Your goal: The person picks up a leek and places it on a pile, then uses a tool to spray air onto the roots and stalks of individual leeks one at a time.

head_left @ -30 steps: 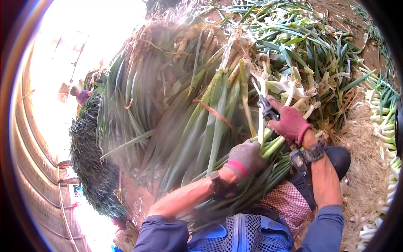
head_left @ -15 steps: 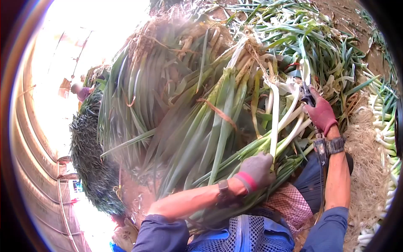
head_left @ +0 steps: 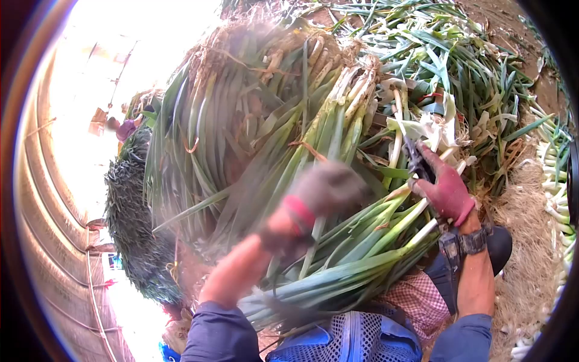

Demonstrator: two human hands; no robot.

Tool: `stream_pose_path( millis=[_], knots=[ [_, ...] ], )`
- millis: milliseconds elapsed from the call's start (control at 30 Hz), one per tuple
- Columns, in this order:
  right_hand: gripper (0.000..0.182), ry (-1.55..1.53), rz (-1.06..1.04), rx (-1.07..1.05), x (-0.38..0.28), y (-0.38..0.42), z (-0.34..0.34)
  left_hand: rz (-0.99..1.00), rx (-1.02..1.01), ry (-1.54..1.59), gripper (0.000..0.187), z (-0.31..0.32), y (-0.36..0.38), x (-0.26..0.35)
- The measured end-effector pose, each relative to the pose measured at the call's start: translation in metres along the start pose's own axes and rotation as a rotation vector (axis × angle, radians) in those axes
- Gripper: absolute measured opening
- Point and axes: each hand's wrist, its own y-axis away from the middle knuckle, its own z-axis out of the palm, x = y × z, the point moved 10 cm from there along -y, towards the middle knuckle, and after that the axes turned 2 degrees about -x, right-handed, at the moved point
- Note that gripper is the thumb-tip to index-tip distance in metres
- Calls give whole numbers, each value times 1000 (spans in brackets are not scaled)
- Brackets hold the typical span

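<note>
My left hand (head_left: 332, 187), in a grey glove with a pink cuff, is smeared by motion above the leaves of a pile of green onions (head_left: 241, 133); its fingers cannot be made out. In my right hand (head_left: 449, 190), in a reddish-pink glove, is a black air gun (head_left: 417, 161), its nozzle pointing away from me and a hose running back along the wrist. Several loose green onions (head_left: 386, 241) lie across my lap, their white stalks passing under the right hand. Just past the air gun are pale peeled leaves (head_left: 443, 127).
A heap of leaves and trimmings (head_left: 446, 54) spreads at the back right. Dry root litter (head_left: 531, 199) covers the ground on my right, beside a row of white-stalked onions (head_left: 561, 223). Another person (head_left: 128, 128) is far left, behind a dark green stack (head_left: 142, 223).
My left hand has left the stalks it gripped and swung forward and left. The right hand with the air gun has dropped slightly nearer and left. Onions now rest across my lap.
</note>
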Motion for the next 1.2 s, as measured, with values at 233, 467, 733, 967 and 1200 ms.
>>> stream_pose_path(
  millis=[233,467,733,967,1200],
  knots=[
    [84,-174,0,-116,-18,16,41,-335,385,-955,52,-112,-73,-122],
    [87,-66,21,-207,-24,18,72,-569,237,-692,43,-119,-94,-147],
    [83,-275,170,-214,-27,22,78,-564,280,-684,40,-124,-77,-145],
    [83,-222,36,-208,-30,39,76,-461,106,-607,44,-147,-69,-119],
    [82,-267,-104,-194,-49,53,80,-414,-27,-102,43,-84,-16,-62]
  ],
)
